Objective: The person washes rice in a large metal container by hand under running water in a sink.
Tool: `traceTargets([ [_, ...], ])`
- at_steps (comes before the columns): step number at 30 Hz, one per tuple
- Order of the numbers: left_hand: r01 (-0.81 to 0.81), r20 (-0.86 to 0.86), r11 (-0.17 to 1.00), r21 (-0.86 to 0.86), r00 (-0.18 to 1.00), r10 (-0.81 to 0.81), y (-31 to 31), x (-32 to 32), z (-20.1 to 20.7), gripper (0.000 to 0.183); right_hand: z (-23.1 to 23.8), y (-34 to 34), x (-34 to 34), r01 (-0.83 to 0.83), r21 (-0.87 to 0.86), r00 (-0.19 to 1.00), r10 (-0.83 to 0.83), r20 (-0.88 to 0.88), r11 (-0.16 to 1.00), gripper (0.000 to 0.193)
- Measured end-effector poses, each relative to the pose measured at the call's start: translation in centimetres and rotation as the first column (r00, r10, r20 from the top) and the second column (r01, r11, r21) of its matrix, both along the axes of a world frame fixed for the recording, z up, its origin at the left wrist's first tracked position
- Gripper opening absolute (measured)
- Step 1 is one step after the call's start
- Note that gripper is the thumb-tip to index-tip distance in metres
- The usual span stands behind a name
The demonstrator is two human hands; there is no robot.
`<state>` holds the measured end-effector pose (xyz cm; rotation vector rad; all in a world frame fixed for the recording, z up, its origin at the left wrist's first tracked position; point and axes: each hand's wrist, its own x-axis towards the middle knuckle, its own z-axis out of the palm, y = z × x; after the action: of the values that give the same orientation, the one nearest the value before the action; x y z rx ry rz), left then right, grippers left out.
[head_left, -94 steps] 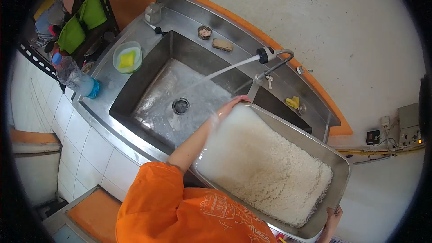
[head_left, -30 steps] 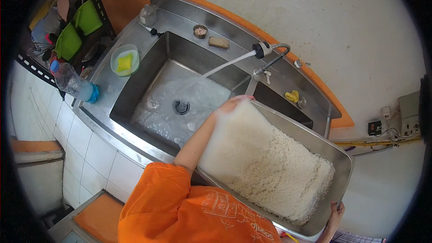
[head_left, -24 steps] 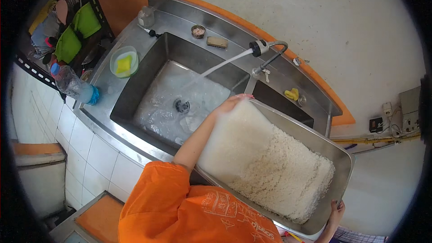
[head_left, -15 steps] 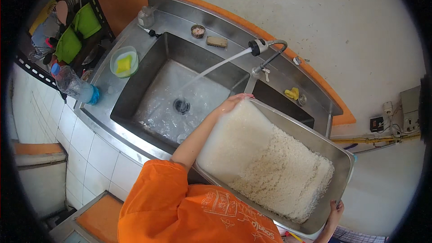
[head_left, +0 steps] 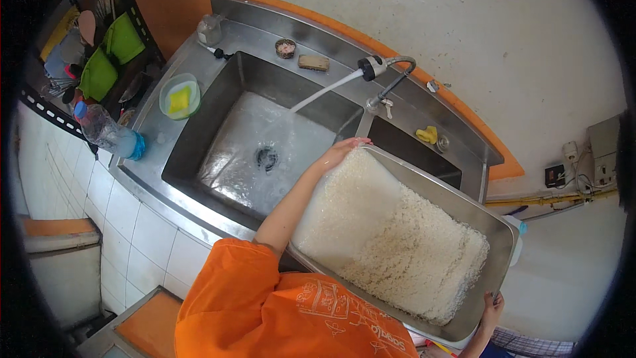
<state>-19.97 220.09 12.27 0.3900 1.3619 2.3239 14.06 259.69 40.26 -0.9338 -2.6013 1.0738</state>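
Note:
I hold a large rectangular steel tray full of white rice and milky water, tilted down toward the sink. My left hand grips the tray's far left corner, at the edge over the sink basin. My right hand grips the near right corner at the lower edge of the view. Cloudy water lies in the tray's low left end. The faucet runs a stream of water into the basin near the drain.
A second, smaller basin lies partly under the tray. A green bowl with a yellow sponge and a plastic bottle sit on the left counter. A dish rack stands at far left. A soap bar rests on the back ledge.
The tray has stayed tilted over the sink with both hands on it. The water pooling in the basin has spread and shifted around the drain.

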Motion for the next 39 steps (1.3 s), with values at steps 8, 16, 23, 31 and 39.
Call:
traceTargets([
  [8,0.027,-0.065,0.994,-0.108,0.997,-0.034,0.7,-0.6,1.0,0.043,-4.9,2.9,2.2,0.023,-0.055,0.999,-0.025,-0.047,0.998,0.015],
  [16,-0.152,-0.311,0.918,-0.367,0.950,0.033,0.4,0.4,2.8,0.041,-20.7,3.8,6.5,0.110,-0.382,0.979,-0.167,-0.120,0.918,0.016],
  [23,-0.155,-0.536,0.604,-0.782,0.662,-0.524,4.8,9.0,4.2,0.045,-24.3,2.3,6.5,0.149,-0.360,0.975,-0.197,-0.100,0.921,0.018],
  [31,0.030,-0.664,0.703,-0.710,0.303,-0.684,5.5,12.9,9.5,0.035,-23.7,2.1,5.3,0.169,-0.486,0.964,-0.246,-0.098,0.858,0.017],
  [39,-0.197,-0.283,0.478,-0.856,0.952,-0.114,-10.0,-7.4,8.7,0.029,-24.4,2.8,5.9,0.087,-0.462,0.969,-0.182,-0.164,0.882,0.018],
])
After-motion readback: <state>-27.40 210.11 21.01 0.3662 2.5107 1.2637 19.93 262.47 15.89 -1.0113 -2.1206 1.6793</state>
